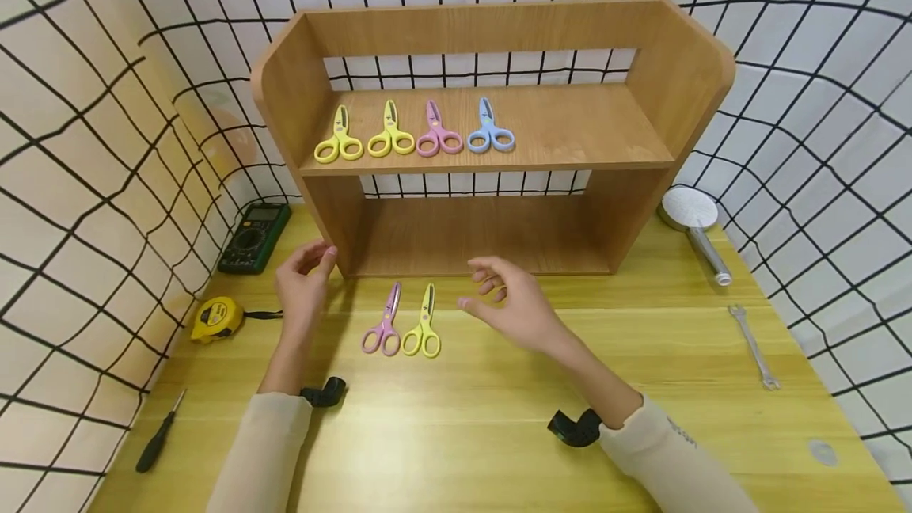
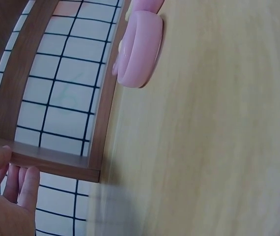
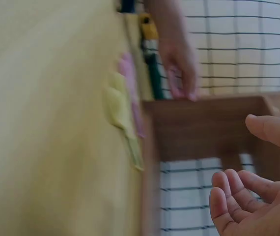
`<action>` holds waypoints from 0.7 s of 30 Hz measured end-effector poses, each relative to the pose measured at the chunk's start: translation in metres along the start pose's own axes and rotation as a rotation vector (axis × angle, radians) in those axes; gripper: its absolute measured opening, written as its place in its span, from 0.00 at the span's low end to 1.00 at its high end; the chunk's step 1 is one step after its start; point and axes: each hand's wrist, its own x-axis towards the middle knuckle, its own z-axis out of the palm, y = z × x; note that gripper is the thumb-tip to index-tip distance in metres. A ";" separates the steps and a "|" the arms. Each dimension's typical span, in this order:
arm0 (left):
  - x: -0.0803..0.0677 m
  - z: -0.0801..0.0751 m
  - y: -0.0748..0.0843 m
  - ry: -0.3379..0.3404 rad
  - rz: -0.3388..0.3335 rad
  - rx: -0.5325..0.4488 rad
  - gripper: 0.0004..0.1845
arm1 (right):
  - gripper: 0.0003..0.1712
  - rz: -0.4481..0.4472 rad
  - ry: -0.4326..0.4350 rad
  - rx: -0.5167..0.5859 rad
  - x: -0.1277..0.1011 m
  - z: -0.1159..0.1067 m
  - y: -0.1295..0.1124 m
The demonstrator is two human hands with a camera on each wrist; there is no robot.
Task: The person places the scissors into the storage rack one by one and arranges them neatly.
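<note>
Staged test bench, gridded backdrop point(image 1: 107, 141) (all sides) — scattered tools

lower shelf bay point(image 1: 484, 236) open, scissors point(image 1: 404, 323) in front

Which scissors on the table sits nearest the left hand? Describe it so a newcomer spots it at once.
Start at the wooden shelf unit standing on the yellow table. Just in front of its base lie two small scissors side by side, between the hands. It is the pink scissors, on the left; its neighbour, the yellow scissors, lies to its right.
</note>
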 end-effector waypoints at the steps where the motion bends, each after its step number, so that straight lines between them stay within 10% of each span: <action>1: 0.001 0.001 0.000 -0.001 0.003 -0.007 0.16 | 0.35 0.015 -0.012 0.000 -0.001 0.009 0.005; 10: 0.001 0.002 0.000 0.018 0.000 0.000 0.15 | 0.41 0.091 -0.115 0.029 -0.002 0.072 0.032; 21: 0.001 0.003 -0.001 0.019 0.011 -0.016 0.14 | 0.33 0.125 -0.145 -0.180 0.000 0.096 0.037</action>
